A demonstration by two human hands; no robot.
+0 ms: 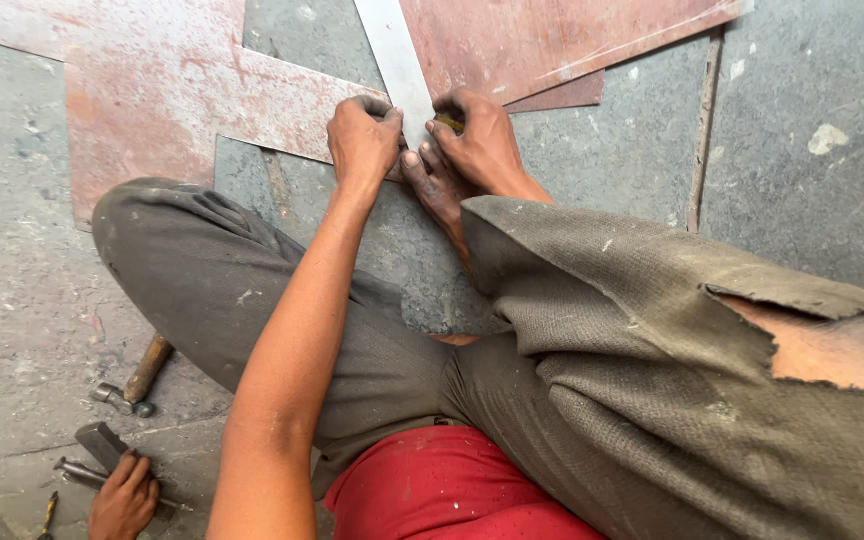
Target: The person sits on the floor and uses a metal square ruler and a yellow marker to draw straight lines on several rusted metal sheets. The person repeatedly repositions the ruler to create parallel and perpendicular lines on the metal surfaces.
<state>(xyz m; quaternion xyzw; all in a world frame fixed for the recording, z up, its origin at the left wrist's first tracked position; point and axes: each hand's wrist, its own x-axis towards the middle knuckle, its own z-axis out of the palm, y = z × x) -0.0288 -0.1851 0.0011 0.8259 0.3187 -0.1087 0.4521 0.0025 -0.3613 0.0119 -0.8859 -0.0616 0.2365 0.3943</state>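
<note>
item: flat steel strip (398, 62), pale grey, lying on the rust-red metal sheet (152, 100) on the concrete floor (802, 120). long axis runs from my hands up and slightly left toward the top edge of view, where the far end is cut off. near end sits between my two hands, hidden under the fingers.

left hand (364, 140): fingers curled and pressed down at the strip's left edge, knuckles up.

right hand (482, 140): fingers bent against the strip's right edge, closed around a small dark yellowish object (449, 123) i cannot make out.

my bare foot (439, 190): toes just below the hands, touching the sheet's edge; the heel is hidden by my trouser leg (632, 300).

second rusty sheet (552, 40), top right, partly out of view.

hammer (134, 382) with wooden handle, on the floor lower left, well apart from my hands.

another person's hand (124, 500), bottom left, resting on a dark metal tool (100, 442); its form is unclear.
</note>
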